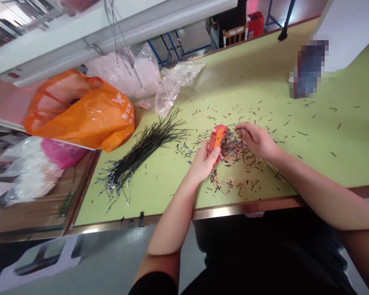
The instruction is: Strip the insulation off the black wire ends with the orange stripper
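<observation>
Dark shirt at bottom, forearms reaching over the green surface. Left hand: fingers wrapped around an orange hand tool, held at the edge of a heap of wire scraps. Right hand: fingers curled, close beside the tool; any pinch cannot be told. Bundle of black wires lies left, near an orange bag.

L hand grips orange plastic hand tool, R hand just above pile of short cut wire bits. Long black wire bundle lies nearby on pale green tabletop.
</observation>
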Demonstrator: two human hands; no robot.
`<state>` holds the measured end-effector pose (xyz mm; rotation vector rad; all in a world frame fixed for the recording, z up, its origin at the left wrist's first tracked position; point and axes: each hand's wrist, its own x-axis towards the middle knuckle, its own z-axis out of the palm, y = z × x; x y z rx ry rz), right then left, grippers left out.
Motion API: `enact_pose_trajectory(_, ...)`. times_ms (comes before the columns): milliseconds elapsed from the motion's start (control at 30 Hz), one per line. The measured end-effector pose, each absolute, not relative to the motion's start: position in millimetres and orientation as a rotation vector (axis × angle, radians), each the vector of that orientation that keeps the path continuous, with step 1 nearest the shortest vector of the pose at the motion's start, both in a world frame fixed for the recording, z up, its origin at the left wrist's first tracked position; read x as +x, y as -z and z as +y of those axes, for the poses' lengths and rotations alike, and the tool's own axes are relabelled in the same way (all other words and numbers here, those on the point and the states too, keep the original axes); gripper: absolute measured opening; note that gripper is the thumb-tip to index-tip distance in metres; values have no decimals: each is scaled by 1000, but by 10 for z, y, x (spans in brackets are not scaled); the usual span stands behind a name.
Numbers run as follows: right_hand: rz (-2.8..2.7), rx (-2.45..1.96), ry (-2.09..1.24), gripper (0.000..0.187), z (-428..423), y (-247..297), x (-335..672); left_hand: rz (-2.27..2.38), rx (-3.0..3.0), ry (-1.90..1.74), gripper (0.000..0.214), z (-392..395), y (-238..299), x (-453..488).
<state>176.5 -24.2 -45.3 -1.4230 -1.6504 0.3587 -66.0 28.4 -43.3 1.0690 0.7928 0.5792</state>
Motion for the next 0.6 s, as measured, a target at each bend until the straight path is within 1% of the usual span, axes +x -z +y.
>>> enact_pose_trajectory(133,-1588,-1375,-454,19,-270,479,1766,626,971,-447,69,327,487,-605)
enact_pose_trajectory(267,-1540,-1371,-480,19,-293,448,1760,531,848,-382,71,340,484,-596)
enact_pose_trajectory(400,-1532,-1370,-427,22,-300,415,1737,488,892,-374,75,325,524,-599)
enact_pose_trajectory(533,-1542,-1440,-384,19,-321,407,1697,487,1004,-360,86,304,582,-604)
enact_pose_trajectory(600,-1549,-1478,-388,16,-335,395,1679,504,1044,-359,88,293,591,-608)
